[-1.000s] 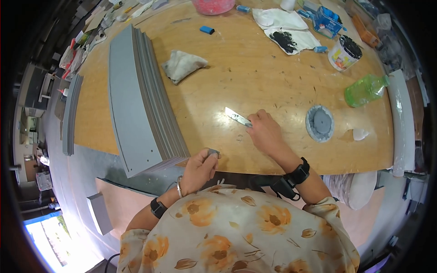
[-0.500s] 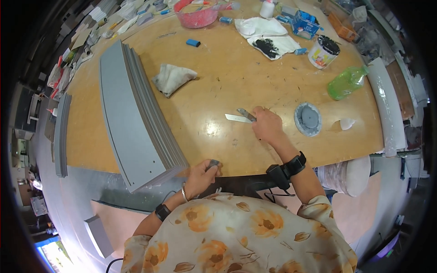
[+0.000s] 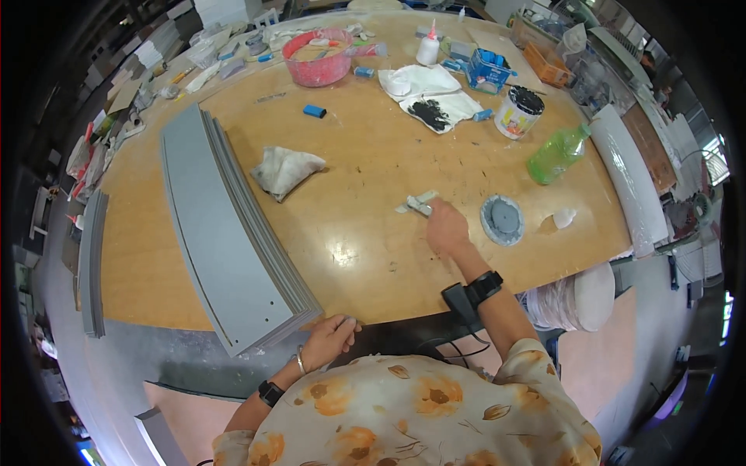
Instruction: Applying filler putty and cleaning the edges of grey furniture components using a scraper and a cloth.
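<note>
metal blade (image 3: 420, 206) blurs in right hand (image 3: 448, 227); cannot tell if left hand (image 3: 332, 340) holds anything.

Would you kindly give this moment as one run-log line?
left hand: beside panel stack; right hand: holding flat blade; grey dish: further right

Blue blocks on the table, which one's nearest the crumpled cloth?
The blue block lying by itself between the crumpled cloth and the pink bowl; the others lie farther from the cloth.

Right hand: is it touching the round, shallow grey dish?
Apart: the head view shows a strip of yellow-brown wooden tabletop between the right hand and the round, shallow grey dish.
</note>
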`<state>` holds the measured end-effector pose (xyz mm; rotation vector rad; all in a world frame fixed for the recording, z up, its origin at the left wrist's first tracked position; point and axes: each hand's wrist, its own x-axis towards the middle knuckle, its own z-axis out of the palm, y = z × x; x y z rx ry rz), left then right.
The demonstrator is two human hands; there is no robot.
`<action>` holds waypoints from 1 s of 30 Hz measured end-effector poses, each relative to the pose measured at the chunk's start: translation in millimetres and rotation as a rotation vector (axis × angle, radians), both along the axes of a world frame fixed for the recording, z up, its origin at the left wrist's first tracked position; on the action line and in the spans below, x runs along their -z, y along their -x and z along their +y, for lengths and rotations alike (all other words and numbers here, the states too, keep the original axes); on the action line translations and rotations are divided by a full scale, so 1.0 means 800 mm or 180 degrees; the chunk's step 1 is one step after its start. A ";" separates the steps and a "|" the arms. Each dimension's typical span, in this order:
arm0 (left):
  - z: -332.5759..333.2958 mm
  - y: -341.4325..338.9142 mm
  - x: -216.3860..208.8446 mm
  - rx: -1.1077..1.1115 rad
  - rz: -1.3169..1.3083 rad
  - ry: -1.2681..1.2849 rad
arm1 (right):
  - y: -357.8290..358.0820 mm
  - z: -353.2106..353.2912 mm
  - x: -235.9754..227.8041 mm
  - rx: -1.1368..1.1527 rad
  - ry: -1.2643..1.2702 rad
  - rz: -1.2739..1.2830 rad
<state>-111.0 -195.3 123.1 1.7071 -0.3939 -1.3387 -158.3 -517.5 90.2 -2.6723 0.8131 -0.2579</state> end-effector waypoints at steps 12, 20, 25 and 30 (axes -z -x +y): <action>-0.115 0.025 -0.052 -0.0699 -0.0220 0.0514 | 0.068 0.073 -0.080 -0.1282 -0.4584 -0.0129; -0.114 0.049 -0.057 -0.0626 -0.0440 0.0366 | 0.080 0.075 -0.069 -0.1221 -0.4970 0.0175; -0.128 0.058 -0.053 -0.0442 -0.1184 0.0106 | 0.100 0.068 -0.068 -0.0975 -0.5012 -0.0127; -0.170 0.068 -0.053 0.0478 -0.1365 0.0363 | 0.154 0.043 -0.066 -0.0629 -0.4663 -0.0624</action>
